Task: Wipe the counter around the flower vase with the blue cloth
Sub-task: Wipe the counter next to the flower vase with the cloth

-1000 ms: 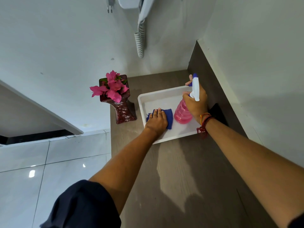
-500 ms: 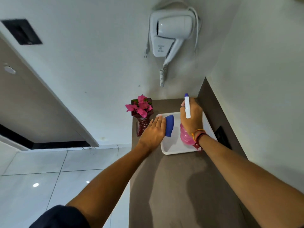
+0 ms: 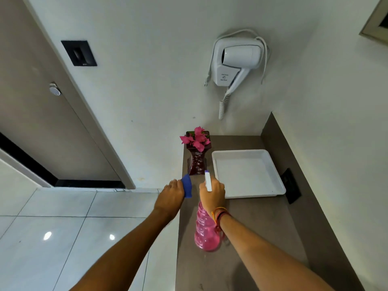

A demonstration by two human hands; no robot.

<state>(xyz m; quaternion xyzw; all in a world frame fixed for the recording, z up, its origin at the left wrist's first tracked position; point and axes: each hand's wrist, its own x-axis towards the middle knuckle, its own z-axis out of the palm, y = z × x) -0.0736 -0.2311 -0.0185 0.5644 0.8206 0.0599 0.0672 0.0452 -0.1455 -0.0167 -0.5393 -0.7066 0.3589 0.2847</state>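
Observation:
A dark red vase (image 3: 197,162) with pink flowers (image 3: 197,139) stands at the far left corner of the brown counter (image 3: 252,223). My left hand (image 3: 170,198) grips the blue cloth (image 3: 187,185), held up near the counter's left edge, just in front of the vase. My right hand (image 3: 213,193) holds a pink spray bottle (image 3: 204,229) by its white trigger head, lifted above the counter, nozzle pointing toward the vase.
A white tray (image 3: 247,173) lies to the right of the vase, with nothing in it. A black wall socket (image 3: 290,185) sits on the right backsplash. A white hair dryer (image 3: 239,59) hangs on the wall above. Tiled floor lies left of the counter.
Both hands pulled out of the tray toward me. The cloth and the spray bottle left the tray, which now holds nothing. The camera tilted up and back.

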